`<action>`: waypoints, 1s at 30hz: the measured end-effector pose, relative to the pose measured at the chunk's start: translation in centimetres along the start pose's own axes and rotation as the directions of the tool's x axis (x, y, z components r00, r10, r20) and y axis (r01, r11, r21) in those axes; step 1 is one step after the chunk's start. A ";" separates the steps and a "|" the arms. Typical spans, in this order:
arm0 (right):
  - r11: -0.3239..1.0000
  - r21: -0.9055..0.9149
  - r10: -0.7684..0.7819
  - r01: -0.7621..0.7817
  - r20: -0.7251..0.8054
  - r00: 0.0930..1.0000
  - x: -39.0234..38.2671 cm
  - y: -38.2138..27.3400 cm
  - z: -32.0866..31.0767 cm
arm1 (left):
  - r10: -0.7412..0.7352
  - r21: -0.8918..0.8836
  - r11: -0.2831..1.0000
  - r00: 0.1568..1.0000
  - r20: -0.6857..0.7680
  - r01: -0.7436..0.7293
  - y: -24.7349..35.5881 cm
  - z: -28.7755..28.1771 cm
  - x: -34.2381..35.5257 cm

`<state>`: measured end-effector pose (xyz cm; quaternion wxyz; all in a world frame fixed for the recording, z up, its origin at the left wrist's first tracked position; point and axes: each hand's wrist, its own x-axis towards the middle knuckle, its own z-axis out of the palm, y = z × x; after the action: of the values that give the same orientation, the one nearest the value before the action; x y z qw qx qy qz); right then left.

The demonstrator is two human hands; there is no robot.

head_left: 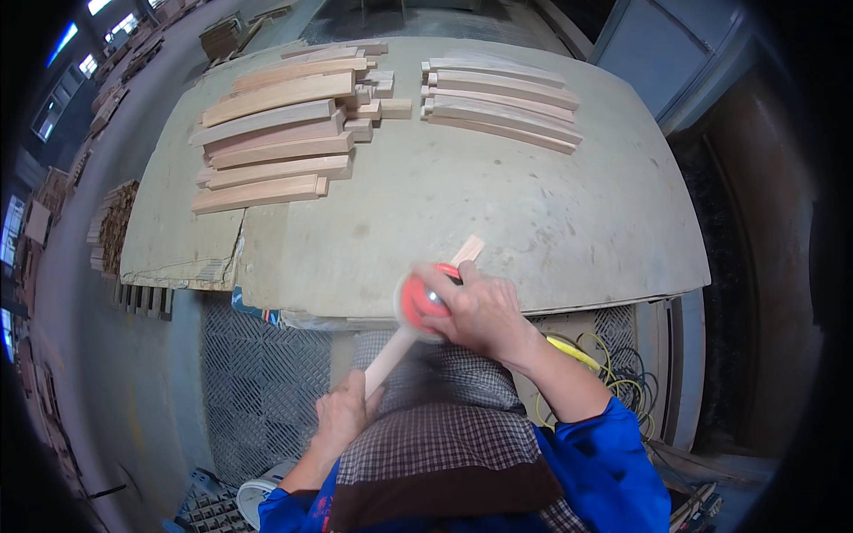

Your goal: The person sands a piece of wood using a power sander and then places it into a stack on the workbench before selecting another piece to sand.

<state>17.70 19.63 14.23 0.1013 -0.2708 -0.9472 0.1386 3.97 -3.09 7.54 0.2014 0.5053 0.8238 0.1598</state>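
Observation:
My left hand [345,410] grips the near end of a pale wooden strip [388,360], which slants up and to the right across the table's front edge. Its far end shows past my right hand [484,313], over the tabletop. That hand is closed around a red round power sander [418,296], whose disc lies against the middle of the strip. The sander's rim is blurred, and it hides the part of the strip beneath it.
The worn, pale table [373,253] bears a larger stack of wooden strips [275,129] at far left and a smaller stack [502,98] at far right. Yellow and green hoses [626,382] coil below the table at right. A white bucket [253,497] stands at lower left.

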 end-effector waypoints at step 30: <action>0.922 0.081 0.383 -0.378 -0.331 0.863 -6.9 7.1 0.3 | 0.095 0.161 0.986 0.925 -0.368 -0.037 -2.8 0.3 1.2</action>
<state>26.82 21.67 10.90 0.2359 -0.4713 -0.8423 0.1131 1.48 -3.25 5.81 -0.0037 0.5067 0.8394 0.1967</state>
